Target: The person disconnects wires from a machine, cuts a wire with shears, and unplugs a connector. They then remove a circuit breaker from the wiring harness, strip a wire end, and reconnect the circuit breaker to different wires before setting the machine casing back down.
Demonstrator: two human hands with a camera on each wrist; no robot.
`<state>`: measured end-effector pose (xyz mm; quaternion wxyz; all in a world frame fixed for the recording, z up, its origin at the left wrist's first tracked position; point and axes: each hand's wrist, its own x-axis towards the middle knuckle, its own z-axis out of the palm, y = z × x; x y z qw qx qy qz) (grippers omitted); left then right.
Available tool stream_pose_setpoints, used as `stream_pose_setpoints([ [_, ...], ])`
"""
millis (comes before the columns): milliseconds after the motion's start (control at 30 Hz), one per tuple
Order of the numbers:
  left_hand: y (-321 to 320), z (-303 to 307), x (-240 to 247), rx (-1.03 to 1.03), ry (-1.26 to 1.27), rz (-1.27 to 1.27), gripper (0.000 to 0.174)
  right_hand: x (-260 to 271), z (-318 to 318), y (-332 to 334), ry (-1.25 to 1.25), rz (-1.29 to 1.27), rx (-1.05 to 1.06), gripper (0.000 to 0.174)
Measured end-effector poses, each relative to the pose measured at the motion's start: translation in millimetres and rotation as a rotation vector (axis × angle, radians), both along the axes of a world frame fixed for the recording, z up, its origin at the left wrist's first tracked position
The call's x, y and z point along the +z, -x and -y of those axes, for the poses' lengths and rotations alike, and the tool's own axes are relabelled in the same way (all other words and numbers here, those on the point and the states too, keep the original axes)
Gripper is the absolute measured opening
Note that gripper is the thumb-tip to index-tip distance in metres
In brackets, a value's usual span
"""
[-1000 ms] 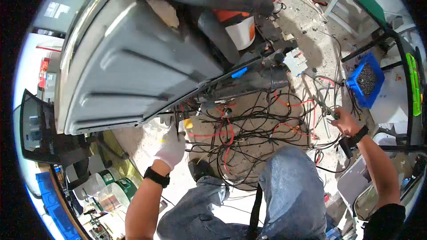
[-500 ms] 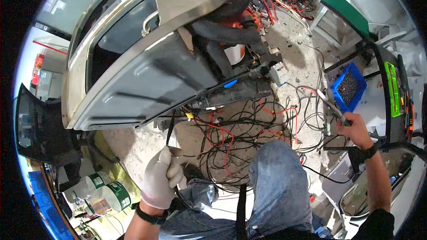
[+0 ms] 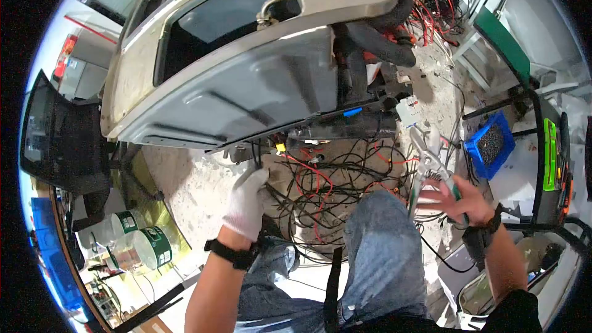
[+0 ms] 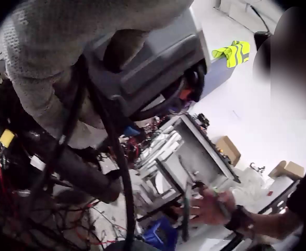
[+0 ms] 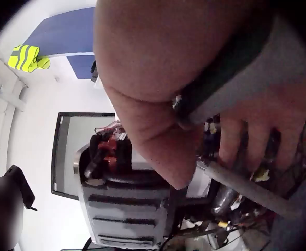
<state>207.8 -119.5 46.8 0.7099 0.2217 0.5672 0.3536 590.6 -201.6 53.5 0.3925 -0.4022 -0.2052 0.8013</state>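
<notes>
My left hand (image 3: 246, 200), in a white knit glove, grips black cables (image 3: 256, 153) hanging from the lower edge of a grey ribbed metal panel (image 3: 246, 95). In the left wrist view, a black cable (image 4: 124, 172) runs down past the gloved fingers. Bare, my right hand (image 3: 465, 203) holds pliers (image 3: 431, 163) with a silver head and green on the handles. Their handles stand spread, with the fingers stretched across toward the far one. The right wrist view shows a grey handle (image 5: 247, 188) close up beyond the thumb.
Tangled black and red cables (image 3: 320, 191) cover the floor ahead of my knees. To the right are a blue bin (image 3: 473, 154) of small dark pieces and a black-framed stand (image 3: 539, 203). Clear plastic jugs (image 3: 154, 246) stand left. A yellow connector (image 3: 280, 147) hangs under the panel.
My left hand drew back toward me, then moved forward again to the cables under the panel. The right hand brought the pliers inward to the left, and their handles are now spread.
</notes>
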Motion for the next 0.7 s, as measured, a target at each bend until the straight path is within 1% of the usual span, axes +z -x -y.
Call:
stream_pose_setpoints([
  [33,-1.1,-4.4,-6.0,0.052,-0.016,-0.049,0.033,0.1,0.2,8.2,-0.008,-0.068,0.017,0.074],
  [67,3.3,-7.9,-25.9,0.111,-0.028,-0.012,0.031,0.9,0.0,14.9,-0.009,-0.067,0.023,0.074],
  [100,3.8,-10.4,-33.4,0.116,-0.029,-0.012,0.031,1.2,-0.9,20.5,0.026,-0.138,0.014,0.074],
  [133,3.5,-11.7,-39.1,0.049,-0.074,-0.088,0.03,0.9,-0.4,24.5,0.065,-0.207,0.002,0.074],
  [167,1.9,-13.4,-44.6,-0.023,-0.116,-0.162,0.028,-6.5,1.2,27.1,0.071,-0.206,0.0,0.074],
  [200,-2.4,-17.6,-48.6,0.054,-0.071,-0.021,0.028,-18.3,3.2,30.1,0.011,-0.242,0.041,0.07],
  [233,-5.7,-21.7,-49.9,0.054,-0.061,-0.016,0.028,-22.8,4.5,34.5,-0.048,-0.278,0.084,0.066],
  [267,-8.7,-26.6,-48.0,0.071,-0.044,0.032,0.026,-18.7,6.0,39.8,0.007,-0.263,0.084,0.072],
  [333,-13.8,-27.7,-40.2,0.09,-0.028,0.083,0.024,-15.7,11.2,51.5,0.063,-0.29,0.046,0.074],
  [400,-19.8,-27.7,-31.2,0.209,0.03,-0.041,0.026,-20.1,21.7,54.0,0.128,-0.379,0.001,0.078],
  [433,-25.7,-30.6,-25.6,0.258,0.052,-0.095,0.029,-16.4,25.1,51.5,0.116,-0.368,-0.011,0.078],
  [467,-27.8,-30.4,-20.9,0.251,0.046,-0.085,0.029,-11.2,25.1,53.9,0.107,-0.298,0.02,0.076],
  [500,-29.3,-27.9,-16.3,0.23,0.072,-0.134,0.03,-5.7,26.0,54.9,0.098,-0.222,0.047,0.073],
  [533,-32.8,-26.6,-13.4,0.198,0.093,-0.176,0.031,-14.4,30.2,53.7,0.088,-0.179,0.027,0.067],
  [567,-39.9,-28.0,-13.2,0.154,0.109,-0.211,0.032,-22.1,31.4,52.3,0.072,-0.149,-0.006,0.067],
  [633,-35.5,-25.8,-26.9,0.105,0.086,-0.107,0.031,-28.9,32.1,52.8,0.067,0.028,0.067,0.059],
  [667,-24.8,-23.1,-50.9,-0.024,-0.047,-0.133,0.027,-23.1,29.6,55.9,0.06,0.048,0.04,0.059],
  [700,-26.0,-20.9,-51.1,0.023,0.029,-0.19,0.023,-17.6,25.2,59.8,0.031,0.093,0.073,0.053],
])
